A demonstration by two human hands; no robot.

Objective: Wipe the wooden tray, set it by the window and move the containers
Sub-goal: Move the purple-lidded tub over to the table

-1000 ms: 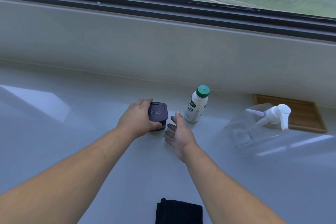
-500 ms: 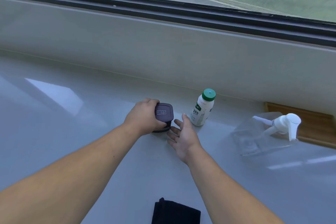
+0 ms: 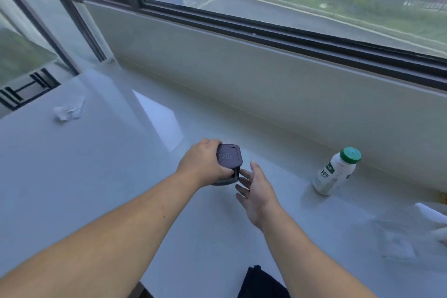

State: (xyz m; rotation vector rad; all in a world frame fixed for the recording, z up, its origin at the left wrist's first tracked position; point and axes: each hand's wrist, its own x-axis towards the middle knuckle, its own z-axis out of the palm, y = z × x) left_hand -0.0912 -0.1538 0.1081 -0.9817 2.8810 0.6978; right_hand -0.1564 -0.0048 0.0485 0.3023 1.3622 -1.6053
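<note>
My left hand [image 3: 202, 164] grips a small dark grey lidded container [image 3: 229, 158] that stands on the white counter [image 3: 96, 176]. Beside it my right hand [image 3: 254, 187] is open, fingers spread, fingertips close to the container's right side. A white bottle with a green cap [image 3: 335, 172] stands upright to the right, near the wall under the window. Only a small brown corner of the wooden tray [image 3: 443, 197] shows at the right edge. A clear pump bottle [image 3: 411, 232] lies on its side at the far right, partly cut off.
A dark cloth [image 3: 260, 282] lies at the counter's near edge between my arms. A crumpled white scrap [image 3: 66, 111] sits far left on the counter. The wall and window sill [image 3: 266, 43] run along the back. The counter ends at left by a glass panel.
The view has swung left, so the bottle, pump bottle and tray now sit far to the right. My left hand keeps its grip on the container; my right hand stays open beside it.
</note>
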